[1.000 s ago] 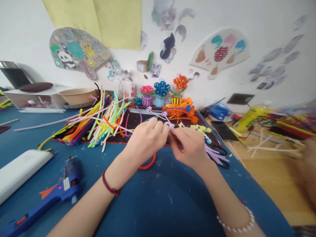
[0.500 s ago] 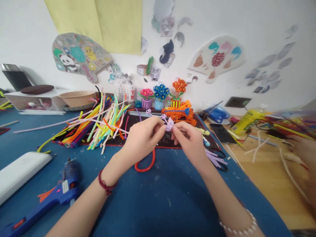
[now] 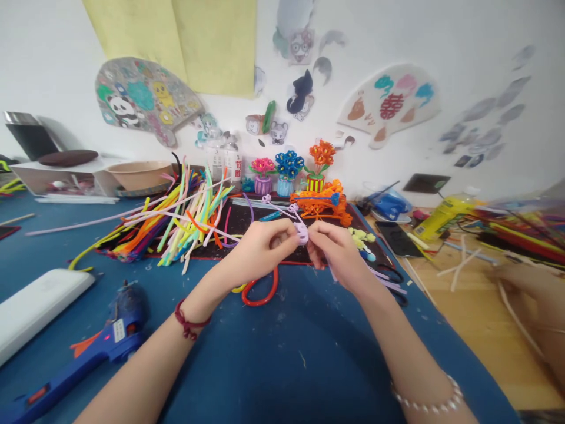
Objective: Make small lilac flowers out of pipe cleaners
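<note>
My left hand (image 3: 258, 250) and my right hand (image 3: 334, 250) meet above the blue mat (image 3: 282, 353), both pinched on a small lilac pipe-cleaner piece (image 3: 301, 231) with curled ends rising behind it. The fingers of both hands are closed around it. A red loop of pipe cleaner (image 3: 261, 291) lies on the mat just under my left hand. Cut lilac pieces (image 3: 388, 282) lie to the right of my right hand, beside black scissors (image 3: 397, 288).
A heap of coloured pipe cleaners (image 3: 176, 218) lies at left on a black board. Small pipe-cleaner flower pots (image 3: 286, 171) and an orange piece (image 3: 322, 203) stand behind. A blue glue gun (image 3: 101, 347) and white case (image 3: 35, 309) lie at front left. Another person's hand (image 3: 529, 288) works at right.
Both hands have kept twisting the lilac piece, shifting slightly lower and nearer. The view has tilted a little. The other person's hand at right has moved inward.
</note>
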A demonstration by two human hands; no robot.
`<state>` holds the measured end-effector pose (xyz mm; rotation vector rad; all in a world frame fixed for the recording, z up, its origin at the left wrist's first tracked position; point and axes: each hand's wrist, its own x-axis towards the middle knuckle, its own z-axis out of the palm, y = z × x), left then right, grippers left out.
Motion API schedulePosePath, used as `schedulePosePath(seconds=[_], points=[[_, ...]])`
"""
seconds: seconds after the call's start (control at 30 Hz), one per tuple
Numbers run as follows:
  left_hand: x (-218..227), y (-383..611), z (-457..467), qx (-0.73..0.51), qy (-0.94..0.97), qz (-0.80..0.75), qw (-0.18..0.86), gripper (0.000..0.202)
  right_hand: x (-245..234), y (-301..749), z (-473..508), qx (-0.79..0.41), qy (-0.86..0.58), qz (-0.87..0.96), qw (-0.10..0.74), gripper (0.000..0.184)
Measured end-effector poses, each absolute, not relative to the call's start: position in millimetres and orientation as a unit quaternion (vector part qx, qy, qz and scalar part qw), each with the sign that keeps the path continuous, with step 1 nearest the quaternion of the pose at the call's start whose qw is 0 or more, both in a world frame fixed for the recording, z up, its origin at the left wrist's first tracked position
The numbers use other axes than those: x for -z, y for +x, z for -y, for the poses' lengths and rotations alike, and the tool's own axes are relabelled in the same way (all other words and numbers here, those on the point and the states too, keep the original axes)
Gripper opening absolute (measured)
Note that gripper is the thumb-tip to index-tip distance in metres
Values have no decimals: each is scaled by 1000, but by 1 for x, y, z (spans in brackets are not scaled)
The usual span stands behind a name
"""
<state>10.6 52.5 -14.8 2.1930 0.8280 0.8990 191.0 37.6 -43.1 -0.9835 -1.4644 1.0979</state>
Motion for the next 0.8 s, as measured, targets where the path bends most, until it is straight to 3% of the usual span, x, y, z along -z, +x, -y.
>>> schedulePosePath(seconds=[0.27,0.47,0.63,0.8], points=[[15,13,-52,-374,788,-296,390,22,34,192,-31,-436,-418,655,454,26],[13,21,-46,-394,753,-276,449,24,35,196,-32,-442,-395,654,470,26],[17,24,-44,-432,746,-299,410,23,37,195,-33,-431,-393,661,472,26],[19,24,-43,-432,776,-342,306,22,37,196,-34,-414,-399,659,484,25]])
